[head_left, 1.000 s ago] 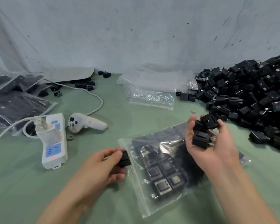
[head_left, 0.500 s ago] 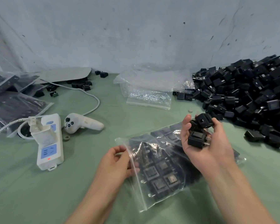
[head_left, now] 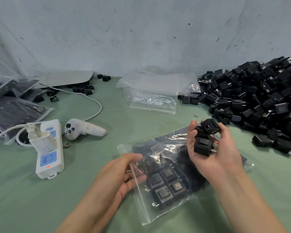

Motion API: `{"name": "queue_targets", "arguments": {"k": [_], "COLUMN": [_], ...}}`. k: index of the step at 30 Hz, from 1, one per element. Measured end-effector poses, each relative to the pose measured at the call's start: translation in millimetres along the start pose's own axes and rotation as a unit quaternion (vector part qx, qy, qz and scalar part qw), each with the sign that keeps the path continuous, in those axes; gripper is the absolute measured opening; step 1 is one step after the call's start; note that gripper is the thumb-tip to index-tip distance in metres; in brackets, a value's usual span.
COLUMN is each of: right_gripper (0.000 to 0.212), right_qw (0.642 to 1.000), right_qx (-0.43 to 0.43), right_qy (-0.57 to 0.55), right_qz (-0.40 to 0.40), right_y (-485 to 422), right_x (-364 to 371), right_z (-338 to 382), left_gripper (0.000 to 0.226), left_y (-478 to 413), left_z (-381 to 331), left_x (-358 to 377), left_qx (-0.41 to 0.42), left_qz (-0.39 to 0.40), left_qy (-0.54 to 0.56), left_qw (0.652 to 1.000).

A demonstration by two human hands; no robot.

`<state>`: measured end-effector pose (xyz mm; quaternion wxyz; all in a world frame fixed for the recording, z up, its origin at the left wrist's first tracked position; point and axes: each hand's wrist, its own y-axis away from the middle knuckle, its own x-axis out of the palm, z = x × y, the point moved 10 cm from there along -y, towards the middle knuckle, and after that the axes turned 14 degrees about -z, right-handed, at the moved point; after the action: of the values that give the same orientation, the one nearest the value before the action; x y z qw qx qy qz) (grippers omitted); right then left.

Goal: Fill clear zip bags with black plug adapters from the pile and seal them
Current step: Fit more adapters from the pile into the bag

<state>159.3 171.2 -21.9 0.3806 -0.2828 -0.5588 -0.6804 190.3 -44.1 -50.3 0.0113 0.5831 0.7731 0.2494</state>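
Motion-blurred at the fingertips (head_left: 135,157) of the left hand (head_left: 121,177), along the mouth of the zip bag (head_left: 168,184). Hidden beneath the right hand (head_left: 215,158): the bag's far end. Impossible to count the adapters (head_left: 202,145) stacked in that palm. Cut by the edge right of it, the pile (head_left: 259,101); far left of the left hand, filled bags (head_left: 12,111).

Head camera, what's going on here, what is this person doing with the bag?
A person is filling a clear zip bag with black plug adapters. The left hand grips the bag's open mouth. The bag lies on the green table, partly filled with packed adapters and not yet sealed. The right hand holds a few loose adapters just above it. The big pile sits to the right, with spare empty bags behind.
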Motion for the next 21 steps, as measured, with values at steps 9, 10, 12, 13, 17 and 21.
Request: {"name": "queue_targets", "arguments": {"k": [9,10,12,13,17,21], "right_gripper": [0.039,0.04,0.042,0.042,0.042,0.048], "right_qw": [1.0,1.0,1.0,1.0,0.999,0.998], "right_qx": [0.0,0.001,0.003,0.003,0.002,0.008], "right_qy": [0.008,0.007,0.012,0.016,0.035,0.065], "right_qz": [-0.003,-0.002,0.001,0.003,0.001,-0.007], "right_y": [1.8,1.9,1.6,1.4,1.0,-0.4], "right_x": [-1.4,-1.6,-1.4,-1.2,-2.0,-4.7], "right_z": [-2.7,-3.1,-3.9,-3.9,-3.9,-7.4], "left_gripper": [0.043,0.041,0.029,0.024,0.022,0.022], "left_y": [3.1,3.6,4.6,5.1,10.3,17.9], "left_z": [-0.2,-1.3,-2.9,-1.6,5.2,6.8], "left_x": [9.3,7.3,2.2,1.6,13.5,36.6], "left_qx": [-0.053,-0.042,-0.019,-0.02,-0.064,-0.101], "left_qz": [0.002,-0.004,-0.018,-0.022,0.001,0.066], "left_qy": [0.117,0.111,0.084,0.072,0.076,0.132], "left_qw": [0.992,0.993,0.996,0.997,0.995,0.984]}}
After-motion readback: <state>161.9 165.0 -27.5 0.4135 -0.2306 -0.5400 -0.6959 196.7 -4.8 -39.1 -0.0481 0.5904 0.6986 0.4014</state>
